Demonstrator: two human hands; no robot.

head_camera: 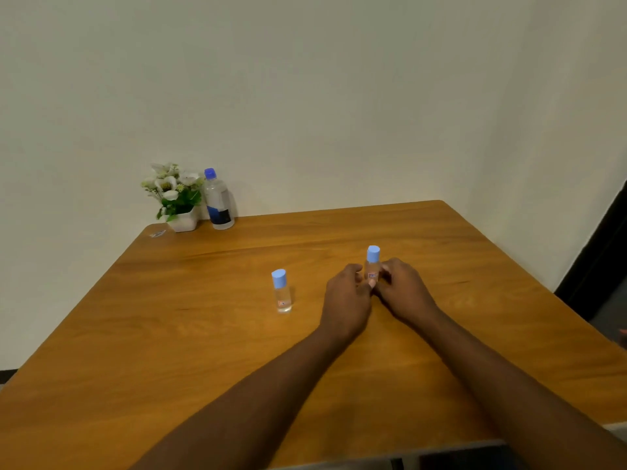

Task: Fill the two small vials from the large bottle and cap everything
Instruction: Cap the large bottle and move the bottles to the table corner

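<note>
Honey-brown wood grain covers the table, and both forearms reach across it from the near edge toward its middle. The left hand and the right hand meet around the right vial, fingers curled against its clear body from either side, with its pale blue cap showing above them. The grip looks closed on the glass, though whether the vial rests on the wood or is lifted slightly cannot be told.

The step in hand looks like opening this vial. To do it well, one hand should hold the body low and steady while the other moves up to the cap and twists; at present neither hand is on the cap. Keeping the vial upright and close to the table guards against a drop.

At about nine o'clock from the hands, apart from them, the left vial stands upright and capped.

Far off at about eleven o'clock, near the wall, the large bottle stands capped in darker blue, just beside a white flower pot. It will need fetching before any pouring, so the loosened cap is best set down within easy reach.
</note>
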